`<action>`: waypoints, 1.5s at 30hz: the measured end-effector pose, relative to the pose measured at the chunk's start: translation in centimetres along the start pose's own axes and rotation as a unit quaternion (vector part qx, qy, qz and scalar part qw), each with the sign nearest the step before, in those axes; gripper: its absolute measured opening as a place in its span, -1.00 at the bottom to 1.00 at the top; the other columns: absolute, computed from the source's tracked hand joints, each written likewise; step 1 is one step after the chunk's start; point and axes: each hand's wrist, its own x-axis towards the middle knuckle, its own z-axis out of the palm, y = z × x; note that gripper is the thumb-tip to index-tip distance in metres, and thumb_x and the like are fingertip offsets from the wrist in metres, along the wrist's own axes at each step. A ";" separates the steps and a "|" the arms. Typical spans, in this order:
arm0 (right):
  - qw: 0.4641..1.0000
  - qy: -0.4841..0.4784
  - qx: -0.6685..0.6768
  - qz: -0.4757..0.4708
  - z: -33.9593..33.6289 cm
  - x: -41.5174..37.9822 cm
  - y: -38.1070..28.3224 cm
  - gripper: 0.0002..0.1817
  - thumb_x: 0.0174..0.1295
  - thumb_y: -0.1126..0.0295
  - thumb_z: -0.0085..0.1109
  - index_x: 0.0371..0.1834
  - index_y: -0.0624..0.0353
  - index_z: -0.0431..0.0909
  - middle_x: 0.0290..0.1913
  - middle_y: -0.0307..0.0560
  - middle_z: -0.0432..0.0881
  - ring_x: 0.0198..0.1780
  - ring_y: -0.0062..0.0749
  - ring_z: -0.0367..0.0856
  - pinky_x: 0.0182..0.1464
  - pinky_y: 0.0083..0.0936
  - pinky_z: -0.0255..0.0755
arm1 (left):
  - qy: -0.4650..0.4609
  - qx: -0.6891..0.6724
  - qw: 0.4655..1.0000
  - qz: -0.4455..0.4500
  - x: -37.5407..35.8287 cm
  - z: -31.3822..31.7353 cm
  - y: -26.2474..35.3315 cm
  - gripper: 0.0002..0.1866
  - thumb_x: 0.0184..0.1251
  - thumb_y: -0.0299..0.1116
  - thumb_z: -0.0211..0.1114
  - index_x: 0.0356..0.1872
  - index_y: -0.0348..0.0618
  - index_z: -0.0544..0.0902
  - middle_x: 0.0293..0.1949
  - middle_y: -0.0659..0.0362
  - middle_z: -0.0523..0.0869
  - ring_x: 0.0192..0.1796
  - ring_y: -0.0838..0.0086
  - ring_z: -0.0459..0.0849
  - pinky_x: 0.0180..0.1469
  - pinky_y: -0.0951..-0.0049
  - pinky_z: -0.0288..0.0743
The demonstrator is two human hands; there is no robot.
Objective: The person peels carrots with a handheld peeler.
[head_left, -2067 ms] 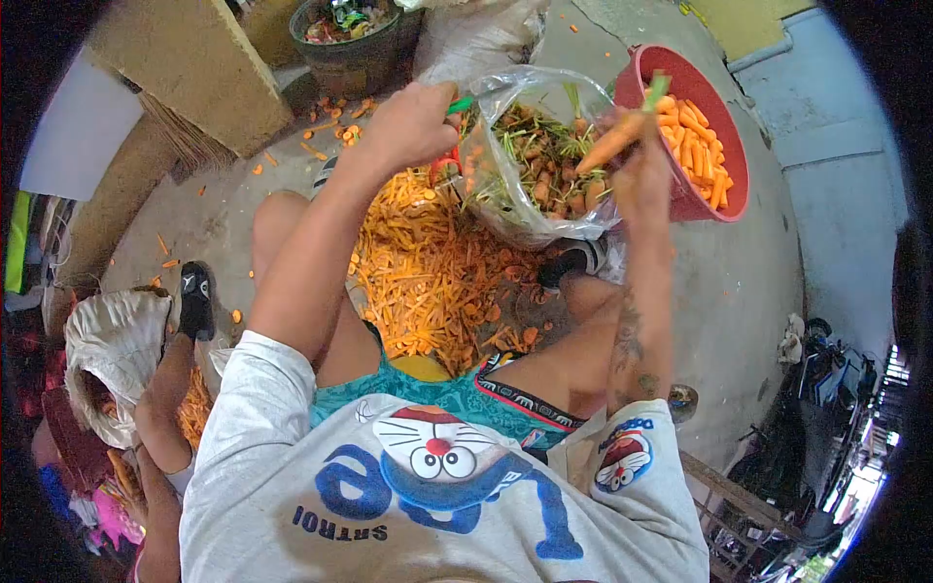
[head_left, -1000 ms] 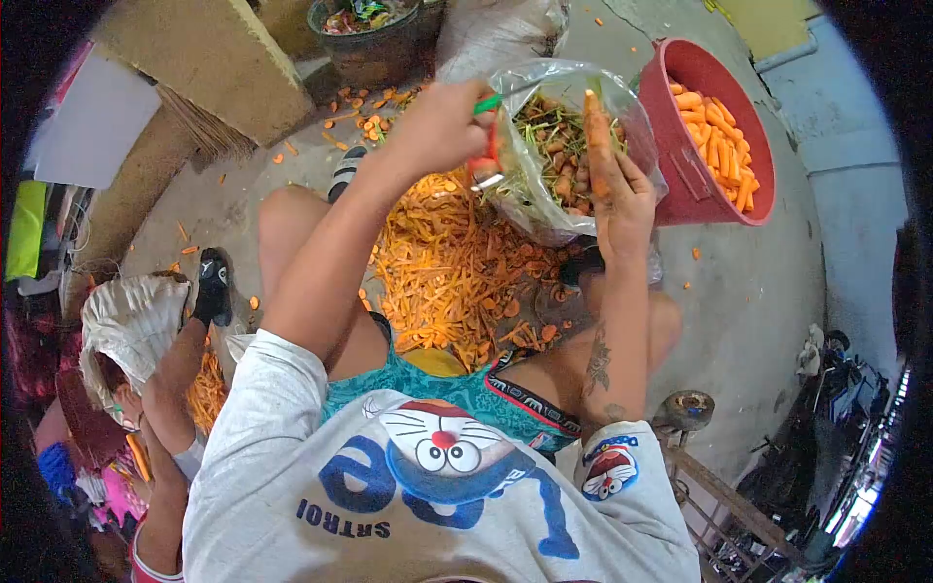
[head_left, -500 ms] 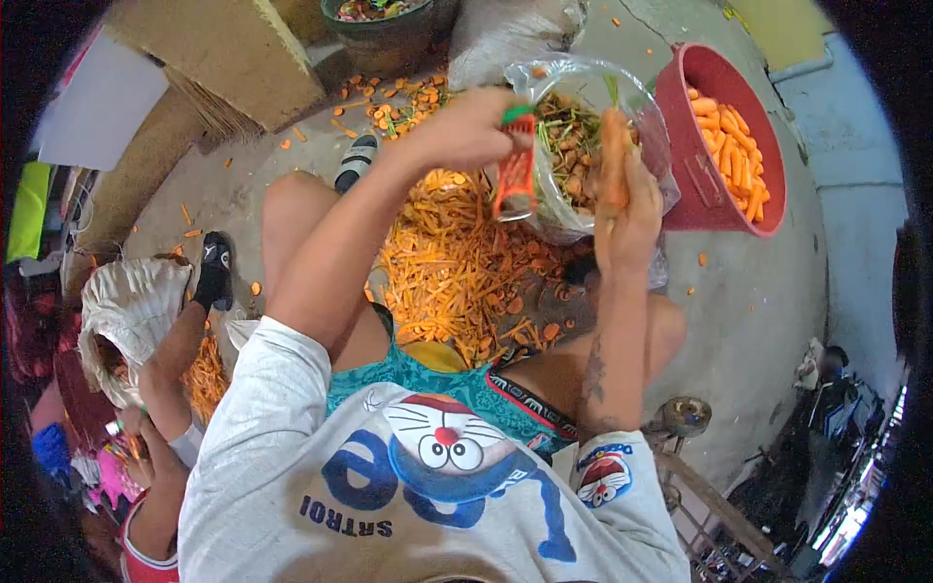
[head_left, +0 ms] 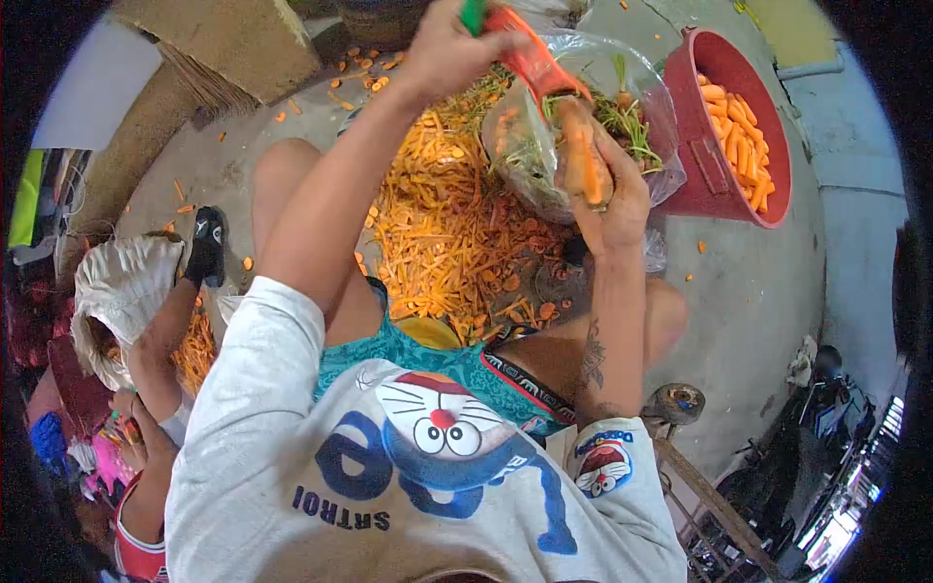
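Note:
In my left hand (head_left: 449, 51) is a red peeler (head_left: 533, 60) with a green handle end, and my fingers are wrapped round it. Its head meets the far end of a carrot (head_left: 582, 155), which my right hand (head_left: 620, 199) grips from the near side. A bright orange strip runs along the carrot's duller skin. Under and behind the carrot is a clear plastic bag (head_left: 666, 121) containing carrots with green stems. Below my hands, a heap of orange peelings (head_left: 432, 248) covers the floor between my legs.
A red tub (head_left: 695, 126) of peeled carrots (head_left: 739, 136) stands on the right. Carrot slices lie scattered at the back. On the left sits another person, whose hand (head_left: 151, 442) is near a white sack (head_left: 126, 282). A metal frame (head_left: 714, 496) stands at the lower right.
My left hand and the peeler have moved up, and the peeler's head now touches the carrot. The carrot has tilted and moved slightly left and down in my right hand.

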 end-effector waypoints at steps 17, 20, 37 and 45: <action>0.995 0.081 0.058 0.030 -1.2 0.1 0.1 -0.55 0.51 0.28 0.01 0.32 0.35 0.52 0.17 -0.06 0.69 0.18 -0.38 0.65 0.23 -0.33 0.55 | -0.027 0.067 0.994 0.085 -3.0 3.3 1.4 -0.83 0.35 -0.32 0.49 -0.19 -0.19 0.73 -0.37 0.32 0.76 -0.31 0.62 0.69 -0.18 0.47 0.60; 0.994 -0.032 0.096 0.035 -2.5 0.1 0.7 -0.54 0.52 0.25 -0.01 0.33 0.32 0.51 0.03 -0.14 0.69 0.01 -0.44 0.64 0.03 -0.43 0.56 | 0.018 0.045 0.997 0.055 -1.7 2.4 0.4 -0.85 0.35 -0.35 0.48 -0.19 -0.19 0.75 -0.40 0.33 0.75 -0.33 0.62 0.67 -0.21 0.49 0.59; 0.995 0.083 0.053 0.000 -0.9 0.0 0.1 -0.52 0.48 0.24 0.07 0.30 0.37 0.51 0.07 -0.07 0.70 0.05 -0.39 0.68 0.09 -0.44 0.54 | 0.028 0.057 0.998 0.011 -3.5 3.7 0.8 -0.82 0.35 -0.31 0.50 -0.20 -0.17 0.72 -0.35 0.30 0.77 -0.27 0.64 0.70 -0.14 0.45 0.62; 0.999 0.009 0.026 0.017 -1.4 -0.6 -0.4 -0.51 0.53 0.20 -0.01 0.33 0.35 0.50 -0.07 -0.09 0.67 -0.31 -0.46 0.53 -0.35 -0.54 0.31 | 0.106 0.004 0.994 0.015 -0.4 1.0 -1.7 -0.80 0.38 -0.32 0.48 -0.14 -0.20 0.71 -0.33 0.28 0.78 -0.25 0.60 0.69 -0.13 0.46 0.62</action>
